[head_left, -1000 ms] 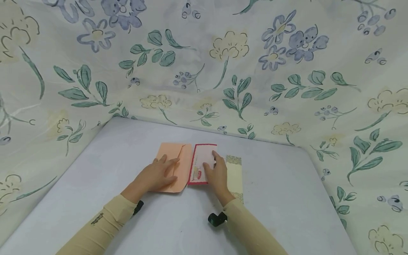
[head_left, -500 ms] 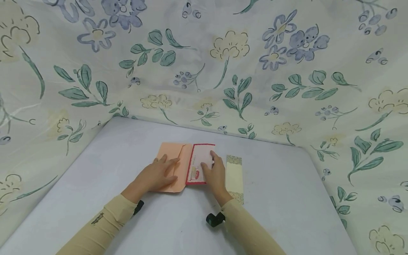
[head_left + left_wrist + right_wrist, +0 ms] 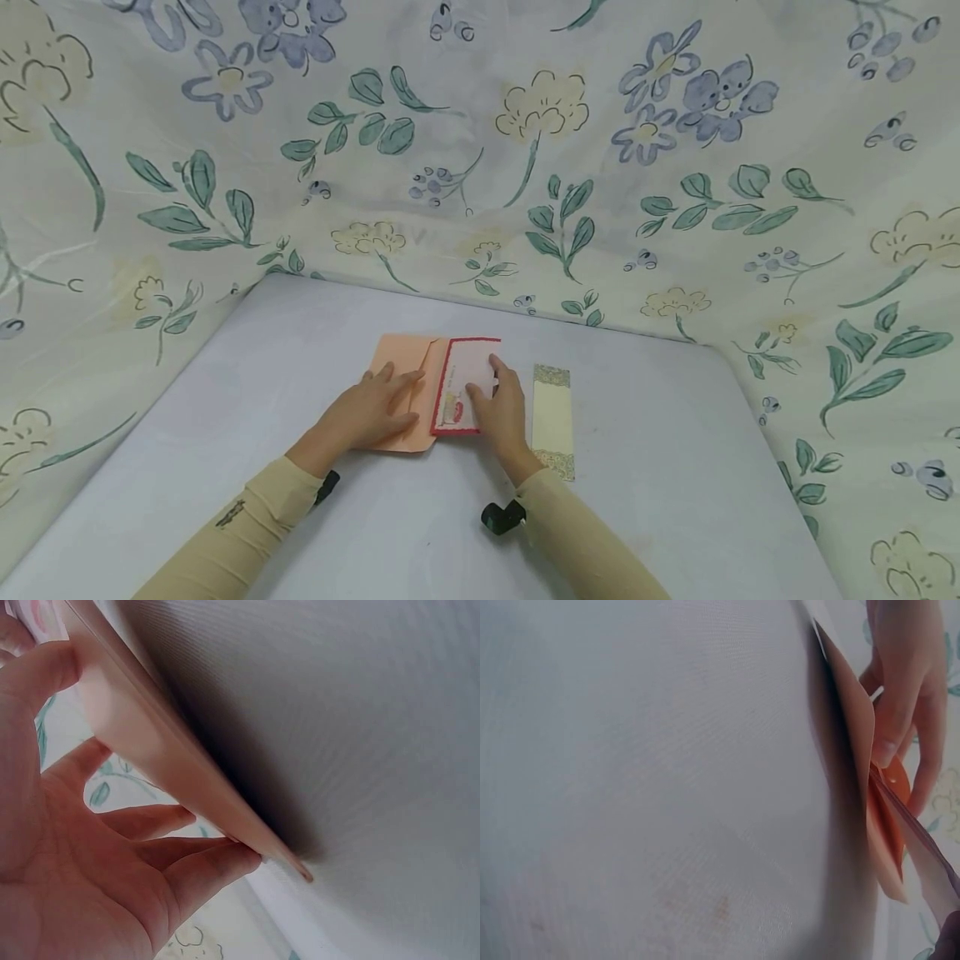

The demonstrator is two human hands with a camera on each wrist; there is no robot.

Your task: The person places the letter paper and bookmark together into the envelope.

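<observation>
- Left hand (image 3: 371, 410): lying flat on the peach envelope (image 3: 405, 392), fingers straight and spread, pressing it down onto the table; in the left wrist view the fingers (image 3: 202, 870) are lying along the envelope's underside edge, not curled round it.
- Peach envelope: resting on the grey table (image 3: 645, 467), a little left of the middle, its opening facing right toward the card.
- Right hand (image 3: 498, 408): resting on the red-bordered card (image 3: 461, 383), fingers lightly bent with the tips on the card's right edge (whether the thumb is getting under the edge, I cannot tell).
- Red-bordered card: lying with its left edge overlapping the envelope's open side; a small red picture is showing near its lower left corner.
- Cream strip of paper (image 3: 552, 417): lying flat just to the right of the right hand, patterned bands at both short ends, apart from the card.
- Sleeves: both forearms are wearing beige sleeves, each with a small black device at the wrist (image 3: 501, 517).
- Floral cloth (image 3: 540, 167): hanging behind and to both sides of the table, printed with blue and yellow flowers and green leaves.
</observation>
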